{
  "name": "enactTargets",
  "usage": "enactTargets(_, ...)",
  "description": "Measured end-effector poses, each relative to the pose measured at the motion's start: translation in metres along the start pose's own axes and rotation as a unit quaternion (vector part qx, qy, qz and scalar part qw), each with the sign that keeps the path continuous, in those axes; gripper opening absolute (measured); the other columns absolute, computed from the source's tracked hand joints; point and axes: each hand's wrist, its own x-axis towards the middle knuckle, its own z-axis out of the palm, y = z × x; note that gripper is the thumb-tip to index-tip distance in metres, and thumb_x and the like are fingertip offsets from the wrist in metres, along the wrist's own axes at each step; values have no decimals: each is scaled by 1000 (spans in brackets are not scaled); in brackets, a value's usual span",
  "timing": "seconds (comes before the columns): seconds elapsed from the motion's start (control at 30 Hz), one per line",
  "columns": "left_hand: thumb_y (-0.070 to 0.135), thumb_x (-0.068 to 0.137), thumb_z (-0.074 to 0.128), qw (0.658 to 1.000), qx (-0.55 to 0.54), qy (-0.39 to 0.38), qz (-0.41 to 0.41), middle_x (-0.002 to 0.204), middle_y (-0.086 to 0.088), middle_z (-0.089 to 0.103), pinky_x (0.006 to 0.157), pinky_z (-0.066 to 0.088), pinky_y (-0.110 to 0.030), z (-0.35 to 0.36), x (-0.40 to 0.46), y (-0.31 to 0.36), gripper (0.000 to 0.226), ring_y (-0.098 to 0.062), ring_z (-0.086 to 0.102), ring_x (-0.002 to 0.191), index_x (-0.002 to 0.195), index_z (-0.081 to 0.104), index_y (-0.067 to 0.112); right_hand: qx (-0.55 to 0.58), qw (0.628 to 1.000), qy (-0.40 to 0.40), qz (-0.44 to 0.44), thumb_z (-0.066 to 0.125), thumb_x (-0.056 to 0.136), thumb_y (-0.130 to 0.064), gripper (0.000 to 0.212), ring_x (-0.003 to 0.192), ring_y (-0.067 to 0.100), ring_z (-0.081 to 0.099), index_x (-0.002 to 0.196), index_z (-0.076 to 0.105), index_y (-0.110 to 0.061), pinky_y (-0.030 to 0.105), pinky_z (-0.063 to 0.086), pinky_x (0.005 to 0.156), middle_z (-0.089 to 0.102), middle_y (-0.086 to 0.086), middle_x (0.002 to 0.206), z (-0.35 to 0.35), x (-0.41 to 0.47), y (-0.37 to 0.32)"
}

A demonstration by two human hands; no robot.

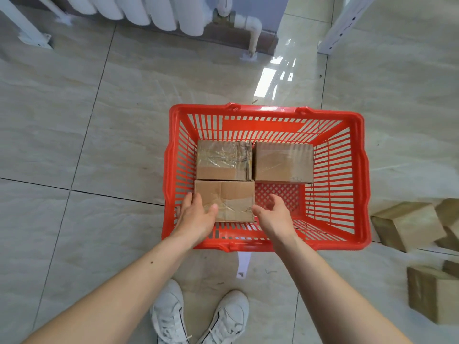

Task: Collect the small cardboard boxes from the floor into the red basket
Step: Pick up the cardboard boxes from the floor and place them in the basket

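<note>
Just ahead of both hands, the red basket [357,175] is sitting on the tiled floor [87,125], its near rim passing under the wrists. Inside, w/ 3 cardboard boxes in it, one bare quarter of mesh bottom is showing just beyond the right hand, btwn the near box and the right wall. Open floor is lying to the left of the left hand and beyond the basket's far rim.

The left hand [196,217] is lying open against the near box [231,197], thumb resting on its taped top, fingers straight along its left side. The right hand [273,214] is hovering open, fingers loosely spread, just beside the box's right edge; can't tell if it's touching.

Boxes in basket: 3 – the near one at the hands, plus a far-left box [223,160] and a far-right box [283,161] side by side beyond it, touching. To the right of the right hand, well apart, loose boxes [409,224] are lying on the floor, approx 5, partly cut off. 2 white sneakers [171,316] are showing below the forearms.
</note>
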Motion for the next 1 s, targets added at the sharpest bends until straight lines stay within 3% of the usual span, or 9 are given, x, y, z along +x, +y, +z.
enactTargets(0.17, 43, 98, 41, 1000, 14, 10, 21, 152, -11, 38, 113, 27, -37, -25, -67, 25, 54, -32, 32, 140, 143, 42, 13, 35, 997, 51, -45, 62, 91, -17, 49, 123, 19, 56, 139, 54, -13, 34, 42, 107, 60, 6, 137, -40, -71, -10)
enactTargets(0.3, 37, 95, 50, 998, -20, 32, 51, 127, -12, 55, 101, 36, -31, -38, -124, 45, 32, -26, 51, 120, 111, 63, 12, 63, 993, 80, -59, 63, 89, -13, 41, 106, 13, 60, 130, 61, -13, 30, 46, 100, 65, 3, 127, -77, -121, -11)
enactTargets(0.53, 38, 95, 50, 992, -7, 7, 123, 123, -5, 54, 86, 36, -26, -56, -197, 88, 26, -23, 56, 113, 105, 61, 16, 123, 981, 139, -55, 62, 87, -10, 37, 104, 15, 64, 124, 65, -13, 37, 51, 99, 69, 2, 119, -134, -193, -1)
enactTargets(0.67, 39, 94, 51, 985, 6, -10, 174, 122, -6, 57, 96, 40, -31, -54, -226, 115, 21, -23, 56, 115, 97, 60, 20, 186, 968, 164, -49, 61, 86, -11, 30, 96, 11, 65, 114, 68, -20, 45, 54, 96, 71, -5, 107, -158, -225, 11)
enactTargets(0.83, 38, 94, 49, 974, 28, -34, 222, 101, -2, 69, 85, 46, -35, -39, -259, 146, 26, -21, 62, 99, 96, 62, 16, 271, 943, 193, -32, 61, 88, -7, 23, 86, 3, 62, 103, 66, -22, 45, 55, 96, 67, -13, 94, -186, -250, 37)
enactTargets(1.0, 36, 94, 50, 964, 58, -54, 253, 101, -1, 68, 78, 40, -30, 4, -291, 164, 23, -19, 60, 99, 97, 62, 17, 320, 923, 212, -1, 61, 89, -7, 22, 92, 9, 62, 106, 67, -20, 47, 53, 99, 65, -10, 98, -214, -270, 90)
